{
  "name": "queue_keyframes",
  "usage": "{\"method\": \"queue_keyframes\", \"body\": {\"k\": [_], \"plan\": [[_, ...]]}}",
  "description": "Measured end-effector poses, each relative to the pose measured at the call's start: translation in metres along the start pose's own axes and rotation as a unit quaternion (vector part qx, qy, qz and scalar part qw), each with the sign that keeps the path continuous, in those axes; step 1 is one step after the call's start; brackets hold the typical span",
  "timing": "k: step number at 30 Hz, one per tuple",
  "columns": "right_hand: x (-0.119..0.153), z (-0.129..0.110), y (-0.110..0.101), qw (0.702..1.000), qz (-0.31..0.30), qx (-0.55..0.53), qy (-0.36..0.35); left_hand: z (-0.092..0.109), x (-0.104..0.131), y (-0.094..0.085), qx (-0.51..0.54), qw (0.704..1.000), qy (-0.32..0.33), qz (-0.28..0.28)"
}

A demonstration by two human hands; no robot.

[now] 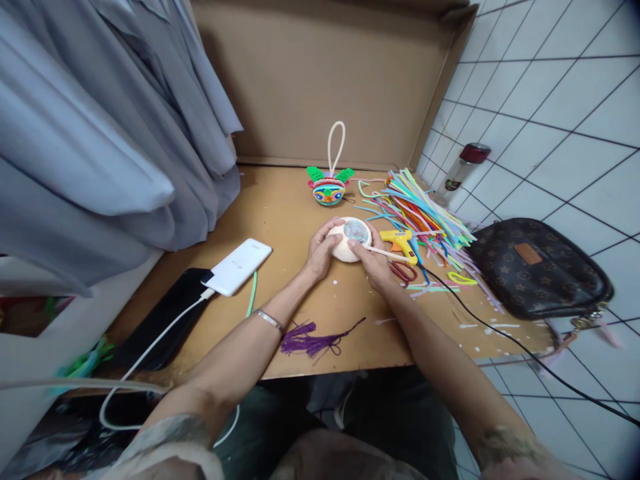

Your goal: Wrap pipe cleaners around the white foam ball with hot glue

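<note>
Between my two hands is a cream round ball-like piece [345,251] with a shiny, clear-looking disc [357,231] on its top. My left hand [323,250] wraps its left side, thumb on top. My right hand [373,259] grips the right side, and a cream strip [387,253] extends rightward from there. Just beyond stands a colorful animal-head ornament [329,191] with green ears and a cream loop. A yellow glue gun [406,247] lies right of my right hand, with red-handled scissors [404,272] partly under it. Purple tassels [313,341] lie near the front edge.
Many colored pipe cleaners [430,213] are heaped at the right, near a bottle [463,173] and a dark patterned bag [540,267]. On the left are a white power bank [243,267] with a cable, a black object [165,320] and hanging grey cloth [100,133].
</note>
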State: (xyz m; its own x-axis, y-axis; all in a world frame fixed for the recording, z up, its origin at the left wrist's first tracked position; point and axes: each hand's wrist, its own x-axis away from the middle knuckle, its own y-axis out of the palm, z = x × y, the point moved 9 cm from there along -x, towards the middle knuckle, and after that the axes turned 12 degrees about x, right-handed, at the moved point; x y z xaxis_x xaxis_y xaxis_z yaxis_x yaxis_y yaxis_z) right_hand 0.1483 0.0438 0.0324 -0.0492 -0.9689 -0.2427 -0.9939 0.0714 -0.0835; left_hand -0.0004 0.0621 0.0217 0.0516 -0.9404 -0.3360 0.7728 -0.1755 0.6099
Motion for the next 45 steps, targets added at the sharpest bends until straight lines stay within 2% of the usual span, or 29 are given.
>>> {"method": "queue_keyframes", "body": {"k": [5, 15, 26, 34, 45], "plan": [[0.001, -0.007, -0.001, 0.999, -0.002, 0.036, -0.012, 0.001, 0.002, 0.0, 0.005, 1.0, -0.002, 0.017], [0.0, -0.005, -0.001, 0.997, -0.013, 0.072, -0.005, 0.005, 0.0, -0.008, -0.005, 0.997, 0.001, 0.078], [0.001, -0.009, 0.0, 0.996, -0.033, 0.083, -0.015, 0.011, -0.003, -0.009, -0.017, 0.996, -0.001, 0.084], [-0.002, -0.004, 0.0, 0.997, -0.024, 0.075, -0.017, 0.012, -0.005, -0.005, 0.0, 0.999, -0.005, 0.049], [-0.001, 0.0, -0.002, 0.997, -0.019, 0.07, -0.003, 0.011, -0.005, -0.004, 0.019, 0.999, -0.023, 0.035]]}}
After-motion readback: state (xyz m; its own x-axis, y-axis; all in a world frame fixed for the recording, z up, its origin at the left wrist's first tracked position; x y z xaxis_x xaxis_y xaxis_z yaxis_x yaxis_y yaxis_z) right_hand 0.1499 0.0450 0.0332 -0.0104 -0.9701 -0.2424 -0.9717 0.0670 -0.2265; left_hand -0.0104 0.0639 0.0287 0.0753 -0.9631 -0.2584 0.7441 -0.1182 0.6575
